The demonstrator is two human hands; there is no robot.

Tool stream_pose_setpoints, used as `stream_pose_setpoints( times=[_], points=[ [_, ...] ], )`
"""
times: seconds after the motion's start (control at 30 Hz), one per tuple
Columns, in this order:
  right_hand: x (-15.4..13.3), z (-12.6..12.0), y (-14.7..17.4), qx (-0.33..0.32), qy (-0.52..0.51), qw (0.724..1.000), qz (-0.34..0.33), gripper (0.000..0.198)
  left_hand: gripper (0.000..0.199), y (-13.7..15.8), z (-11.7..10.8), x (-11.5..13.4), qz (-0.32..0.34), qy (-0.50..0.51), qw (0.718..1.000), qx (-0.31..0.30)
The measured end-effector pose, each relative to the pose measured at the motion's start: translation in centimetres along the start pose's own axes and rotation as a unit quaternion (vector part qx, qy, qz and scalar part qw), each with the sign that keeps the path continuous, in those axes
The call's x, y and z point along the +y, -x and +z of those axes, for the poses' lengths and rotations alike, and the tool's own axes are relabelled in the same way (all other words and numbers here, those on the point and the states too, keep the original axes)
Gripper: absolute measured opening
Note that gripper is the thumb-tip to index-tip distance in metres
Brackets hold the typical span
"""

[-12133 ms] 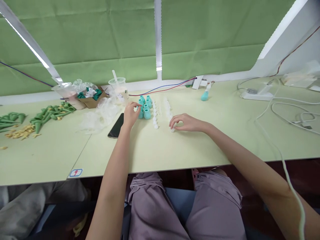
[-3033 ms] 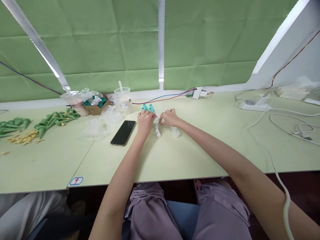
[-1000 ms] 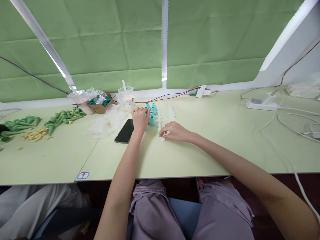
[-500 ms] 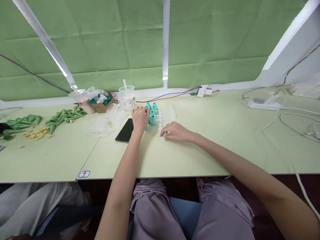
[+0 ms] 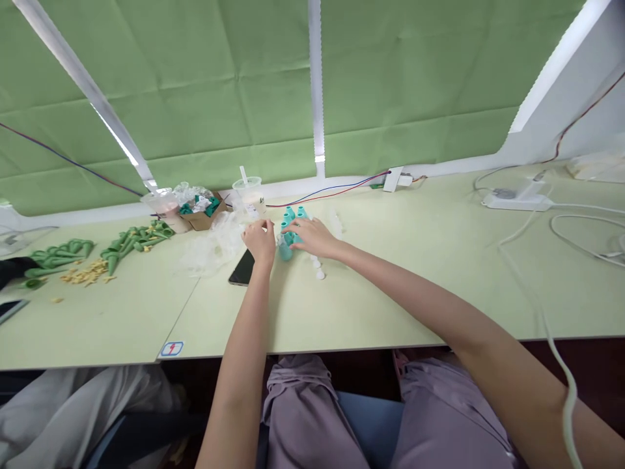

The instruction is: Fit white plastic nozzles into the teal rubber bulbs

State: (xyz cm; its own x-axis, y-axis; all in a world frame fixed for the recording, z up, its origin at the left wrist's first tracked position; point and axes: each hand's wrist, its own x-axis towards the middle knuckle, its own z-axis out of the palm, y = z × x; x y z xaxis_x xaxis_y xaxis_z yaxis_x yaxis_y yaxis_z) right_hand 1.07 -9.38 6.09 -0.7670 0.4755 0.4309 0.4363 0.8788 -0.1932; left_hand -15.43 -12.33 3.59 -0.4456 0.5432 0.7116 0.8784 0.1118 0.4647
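Several small turquoise bottle-shaped pieces (image 5: pixel 301 213) stand upright in a cluster on the table. My right hand (image 5: pixel 316 238) reaches over them from the right, its thumb and fingers around the nearest turquoise bottle-shaped piece (image 5: pixel 285 252). Just left of that piece is my left hand (image 5: pixel 260 242), with its fingers curled together in a pinch; whatever they may hold is hidden. A row of small white discs (image 5: pixel 319 275) lies below my right wrist, partly covered by it. Under my left hand a black phone (image 5: pixel 241 270) is partly hidden.
Crumpled clear plastic (image 5: pixel 208 244), a cardboard box (image 5: pixel 199 221) and drink cups (image 5: pixel 249 192) stand at the back left. Green cone-shaped pieces (image 5: pixel 127 244) and yellow bits (image 5: pixel 85 271) lie farther left. A power strip (image 5: pixel 517 200) and white cables (image 5: pixel 576 215) are at right.
My right hand has moved left from the white discs to the turquoise pieces. My left hand has shifted left, off the turquoise cluster. The view has moved slightly.
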Motion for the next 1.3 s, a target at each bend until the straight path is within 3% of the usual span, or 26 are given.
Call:
stream_pose_setpoints(
  times=[0.17, 0.3, 0.37, 0.5, 0.6, 0.73, 0.83, 1.07, 1.3],
  points=[
    [-1.4, 1.9, -2.0, 0.009, 0.028, 1.000, -0.002, 0.028, 0.034, -0.2, -0.4, -0.3, -0.032, -0.001, 0.999, -0.037],
    [-1.2, 1.0, -1.9, 0.019, -0.054, 0.998, 0.014, 0.018, 0.037, -0.5, -0.4, 0.1, -0.044, 0.149, 0.983, -0.096],
    [-0.7, 0.1, -1.3, 0.059, -0.124, 0.989, 0.050, 0.018, 0.042, -0.7, -0.4, 0.4, -0.042, 0.260, 0.951, -0.165],
    [0.6, -1.6, 1.0, 0.141, -0.254, 0.950, 0.113, 0.029, 0.051, -0.3, -0.7, 1.8, -0.049, 0.408, 0.842, -0.350],
    [1.4, -2.4, 3.2, 0.183, -0.218, 0.951, 0.122, 0.027, 0.046, 0.3, -1.2, 3.1, -0.045, 0.433, 0.790, -0.431],
    [2.6, -2.6, 5.7, 0.247, -0.043, 0.964, 0.082, 0.020, 0.038, 0.8, -1.3, 4.1, -0.058, 0.415, 0.797, -0.436],
    [3.6, -2.8, 6.6, 0.220, 0.053, 0.973, 0.033, 0.022, 0.038, 0.9, -1.2, 4.3, -0.056, 0.410, 0.796, -0.441],
    [4.2, -2.5, 7.3, 0.158, 0.148, 0.975, -0.053, 0.030, 0.041, 1.2, -1.2, 4.8, -0.021, 0.390, 0.786, -0.479],
    [3.9, -2.4, 7.2, 0.231, 0.206, 0.951, -0.025, 0.022, 0.045, 1.3, -1.5, 5.6, 0.020, 0.350, 0.813, -0.464]
  ],
)
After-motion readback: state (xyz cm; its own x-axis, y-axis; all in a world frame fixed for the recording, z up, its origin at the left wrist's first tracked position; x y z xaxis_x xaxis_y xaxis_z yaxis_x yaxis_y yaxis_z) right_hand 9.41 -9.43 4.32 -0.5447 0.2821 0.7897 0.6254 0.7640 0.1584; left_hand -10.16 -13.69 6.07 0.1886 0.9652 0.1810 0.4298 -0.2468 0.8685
